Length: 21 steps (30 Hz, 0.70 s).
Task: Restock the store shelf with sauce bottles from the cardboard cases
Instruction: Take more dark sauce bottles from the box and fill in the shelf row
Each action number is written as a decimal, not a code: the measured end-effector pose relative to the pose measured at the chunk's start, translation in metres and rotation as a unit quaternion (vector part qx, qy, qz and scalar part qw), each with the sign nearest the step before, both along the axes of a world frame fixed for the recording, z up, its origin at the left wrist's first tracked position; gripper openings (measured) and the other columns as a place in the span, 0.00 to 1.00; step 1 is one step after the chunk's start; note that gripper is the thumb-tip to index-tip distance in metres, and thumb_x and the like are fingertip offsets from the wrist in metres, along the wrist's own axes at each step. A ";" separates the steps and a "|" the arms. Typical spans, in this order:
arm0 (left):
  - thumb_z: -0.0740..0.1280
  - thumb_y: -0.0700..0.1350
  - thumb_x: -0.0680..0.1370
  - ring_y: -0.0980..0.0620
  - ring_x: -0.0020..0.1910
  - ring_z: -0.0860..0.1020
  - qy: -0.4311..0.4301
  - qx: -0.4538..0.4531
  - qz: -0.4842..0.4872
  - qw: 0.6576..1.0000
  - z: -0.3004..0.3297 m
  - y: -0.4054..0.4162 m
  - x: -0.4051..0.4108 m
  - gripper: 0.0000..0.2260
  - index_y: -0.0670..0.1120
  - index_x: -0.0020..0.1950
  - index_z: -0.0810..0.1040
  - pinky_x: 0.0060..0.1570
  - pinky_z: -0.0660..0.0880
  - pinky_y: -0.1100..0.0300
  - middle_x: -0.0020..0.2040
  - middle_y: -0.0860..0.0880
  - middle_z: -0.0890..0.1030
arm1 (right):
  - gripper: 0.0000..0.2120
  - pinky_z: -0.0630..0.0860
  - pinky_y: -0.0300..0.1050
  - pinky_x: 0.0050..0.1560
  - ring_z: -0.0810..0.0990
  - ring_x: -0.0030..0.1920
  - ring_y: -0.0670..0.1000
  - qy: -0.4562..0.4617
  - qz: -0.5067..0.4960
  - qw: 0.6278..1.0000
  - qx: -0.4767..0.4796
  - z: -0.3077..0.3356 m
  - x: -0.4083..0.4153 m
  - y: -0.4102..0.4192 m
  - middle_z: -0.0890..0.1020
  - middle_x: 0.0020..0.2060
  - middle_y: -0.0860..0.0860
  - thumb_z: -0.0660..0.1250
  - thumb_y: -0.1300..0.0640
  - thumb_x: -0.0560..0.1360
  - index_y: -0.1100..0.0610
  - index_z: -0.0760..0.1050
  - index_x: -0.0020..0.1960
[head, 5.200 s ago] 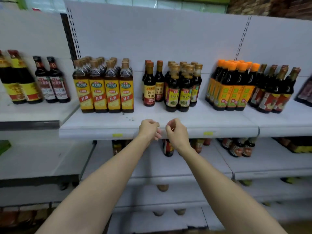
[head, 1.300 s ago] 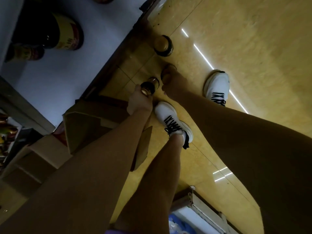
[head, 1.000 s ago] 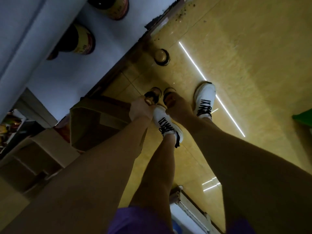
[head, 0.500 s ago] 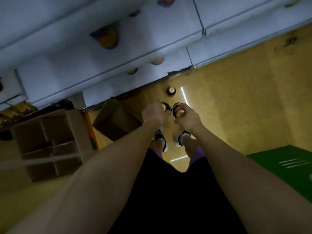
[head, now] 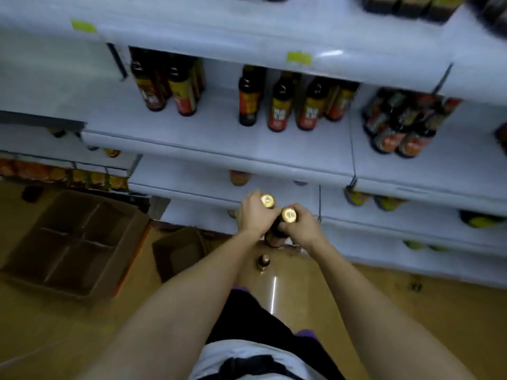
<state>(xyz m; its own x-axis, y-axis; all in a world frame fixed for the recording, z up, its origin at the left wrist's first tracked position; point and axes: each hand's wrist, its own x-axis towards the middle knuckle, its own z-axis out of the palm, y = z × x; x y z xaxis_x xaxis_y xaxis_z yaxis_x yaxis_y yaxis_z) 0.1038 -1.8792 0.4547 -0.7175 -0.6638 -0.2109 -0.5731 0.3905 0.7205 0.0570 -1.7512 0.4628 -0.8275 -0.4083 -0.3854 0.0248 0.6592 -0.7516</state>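
Big case (head: 74,245): open cardboard box on the floor at far left, its dividers showing; I can see no bottles in it.
Small case (head: 178,250): a second open box just right of it, near the shelf foot; its inside is dark and hard to read.
My left arm: reaches forward from the lower left, forearm bare.
My left hand (head: 253,215): fingers curled round the neck of a bottle, held in front of the low shelf edge.
Left bottle (head: 267,200): only its gold cap shows; my hand hides the body.
Floor bottle (head: 264,261): stands on the yellow floor under my hands, seen from above, small and blurred.
Right bottle (head: 289,215): gold cap up, touching or nearly touching the left one; part of the dark body shows below between my hands.
My right hand (head: 300,227): wrapped round that bottle's neck, knuckles near my left hand's.
My right arm: comes in from the lower right.
Shelf (head: 219,144): white tiers beyond my hands; dark sauce bottles (head: 279,105) stand in groups on the middle tier, labels smeared by blur. Top tier bottles are cut off by the frame.
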 end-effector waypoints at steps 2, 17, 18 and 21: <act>0.74 0.53 0.68 0.39 0.50 0.79 0.026 -0.018 0.024 0.999 0.030 0.000 0.002 0.15 0.47 0.47 0.74 0.40 0.68 0.55 0.48 0.44 0.82 | 0.13 0.80 0.56 0.46 0.82 0.46 0.57 0.022 0.034 0.999 -0.017 0.027 -0.005 0.001 0.83 0.44 0.51 0.75 0.60 0.69 0.48 0.76 0.50; 0.74 0.53 0.64 0.56 0.30 0.70 0.313 -0.097 0.081 0.941 0.281 -0.023 0.004 0.14 0.48 0.32 0.70 0.31 0.65 0.58 0.29 0.54 0.73 | 0.09 0.69 0.44 0.29 0.74 0.25 0.51 0.157 0.103 0.956 -0.227 0.290 -0.034 -0.012 0.77 0.24 0.49 0.77 0.55 0.69 0.58 0.79 0.39; 0.74 0.52 0.64 0.54 0.30 0.70 0.317 -0.103 0.076 0.940 0.298 -0.026 0.003 0.14 0.48 0.32 0.71 0.31 0.66 0.57 0.29 0.53 0.73 | 0.10 0.69 0.43 0.29 0.73 0.25 0.51 0.170 0.099 0.951 -0.239 0.306 -0.036 -0.015 0.77 0.23 0.49 0.78 0.54 0.69 0.59 0.79 0.40; 0.75 0.50 0.65 0.53 0.32 0.74 0.348 -0.117 0.069 0.927 0.349 -0.036 -0.002 0.10 0.46 0.35 0.77 0.33 0.72 0.55 0.31 0.53 0.78 | 0.11 0.69 0.42 0.27 0.73 0.23 0.51 0.200 0.091 0.937 -0.273 0.353 -0.043 -0.025 0.77 0.22 0.47 0.79 0.52 0.69 0.57 0.82 0.44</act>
